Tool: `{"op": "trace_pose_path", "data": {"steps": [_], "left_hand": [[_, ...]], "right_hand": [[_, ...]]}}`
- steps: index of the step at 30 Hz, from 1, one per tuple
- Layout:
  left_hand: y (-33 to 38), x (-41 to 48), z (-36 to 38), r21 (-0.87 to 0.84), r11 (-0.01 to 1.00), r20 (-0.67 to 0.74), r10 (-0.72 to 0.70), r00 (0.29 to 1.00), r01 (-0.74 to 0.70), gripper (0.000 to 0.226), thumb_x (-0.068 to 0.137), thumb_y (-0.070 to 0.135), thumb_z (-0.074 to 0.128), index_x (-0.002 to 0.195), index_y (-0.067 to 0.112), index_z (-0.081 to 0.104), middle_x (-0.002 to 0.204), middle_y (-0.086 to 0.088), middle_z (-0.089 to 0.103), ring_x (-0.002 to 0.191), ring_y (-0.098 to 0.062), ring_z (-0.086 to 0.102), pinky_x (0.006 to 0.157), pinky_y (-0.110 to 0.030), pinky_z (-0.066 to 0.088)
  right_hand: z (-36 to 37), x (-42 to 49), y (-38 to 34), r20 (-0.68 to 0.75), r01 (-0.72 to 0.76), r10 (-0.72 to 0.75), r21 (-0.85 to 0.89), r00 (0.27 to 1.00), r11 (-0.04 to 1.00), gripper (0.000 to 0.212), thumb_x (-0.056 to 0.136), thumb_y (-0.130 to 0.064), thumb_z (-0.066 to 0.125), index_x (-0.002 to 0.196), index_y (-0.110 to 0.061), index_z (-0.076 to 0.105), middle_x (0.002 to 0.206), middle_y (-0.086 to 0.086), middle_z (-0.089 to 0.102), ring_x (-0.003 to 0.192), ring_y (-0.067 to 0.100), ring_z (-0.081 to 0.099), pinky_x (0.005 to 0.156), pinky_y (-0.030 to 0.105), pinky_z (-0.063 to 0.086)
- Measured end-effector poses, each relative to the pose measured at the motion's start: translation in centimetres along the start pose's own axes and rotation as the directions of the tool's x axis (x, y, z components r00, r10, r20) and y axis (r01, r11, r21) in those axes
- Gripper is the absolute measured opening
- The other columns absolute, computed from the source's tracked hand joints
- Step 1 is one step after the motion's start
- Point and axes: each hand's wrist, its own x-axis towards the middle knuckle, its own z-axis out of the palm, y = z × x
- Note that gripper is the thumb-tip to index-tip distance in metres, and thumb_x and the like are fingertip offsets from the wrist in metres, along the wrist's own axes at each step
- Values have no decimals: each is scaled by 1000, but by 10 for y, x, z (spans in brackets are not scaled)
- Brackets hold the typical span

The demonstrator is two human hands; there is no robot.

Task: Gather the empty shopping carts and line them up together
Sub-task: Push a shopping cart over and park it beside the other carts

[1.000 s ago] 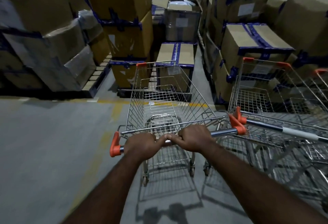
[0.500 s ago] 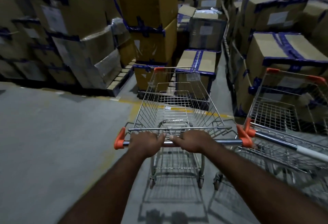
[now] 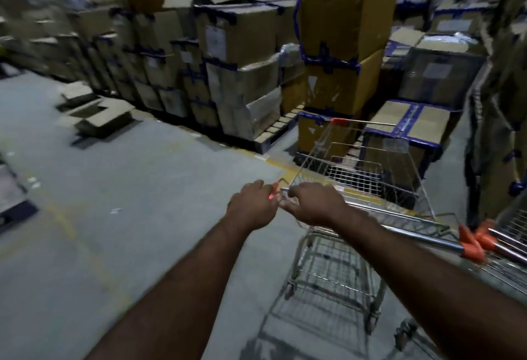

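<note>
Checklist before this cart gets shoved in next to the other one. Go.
1. Grip: left hand and right hand both hold the handle: ok.
2. Grip centred: both hands are bunched at the bar's left end: not ok.
3. Cart basket empty: ok.
4. Second cart alongside on the right, orange handle ends close together: ok; whether they touch, cannot tell.
5. Path straight ahead: taped boxes stand just beyond the cart's front: not ok.
6. Wheels aligned: blurred, cannot tell.
</note>
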Motion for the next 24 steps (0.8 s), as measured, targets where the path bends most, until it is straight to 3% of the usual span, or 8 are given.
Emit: {"op": "trace_pose_path", "data": {"steps": [7, 12, 17, 24], "left_hand": [[-82, -169, -51, 29, 959, -114, -279, 954, 283, 54, 104, 52, 36, 144, 18, 47, 147, -7, 45, 136, -28, 40, 104, -49, 42], [-135, -345, -84, 45, 821, -136, -560, 817, 570, 64, 102, 62, 33, 151, 21, 41, 160, -7, 34, 145, -28, 31, 110, -51, 37], [-162, -540, -110, 57, 571, -158, -805, 572, 819, 66, 100, 66, 32, 149, 23, 43, 154, -4, 41, 142, -27, 34, 108, -50, 37], [-139, -787, -140, -44, 140, -258, -958, 124, 989, 68, 99, 68, 33, 150, 24, 42, 155, -4, 40, 142, -29, 34, 110, -50, 35]], "right_hand": [[-18, -49, -148, 9, 383, -383, -12, 924, 924, 64, 98, -67, 35, 145, -25, 48, 150, -2, 49, 136, 22, 44, 106, 48, 36], [-27, -108, -277, 50, 638, -636, -40, 770, 769, 66, 97, -68, 37, 147, -25, 45, 153, -4, 45, 138, 20, 42, 108, 46, 36], [-34, -191, -422, 87, 858, -854, -45, 513, 511, 70, 96, -70, 38, 150, -25, 42, 156, -2, 41, 140, 22, 40, 111, 45, 36], [-42, -350, -596, 84, 998, -995, -40, 53, 49, 71, 96, -70, 38, 151, -25, 41, 158, 1, 39, 143, 23, 37, 113, 43, 34]]}}
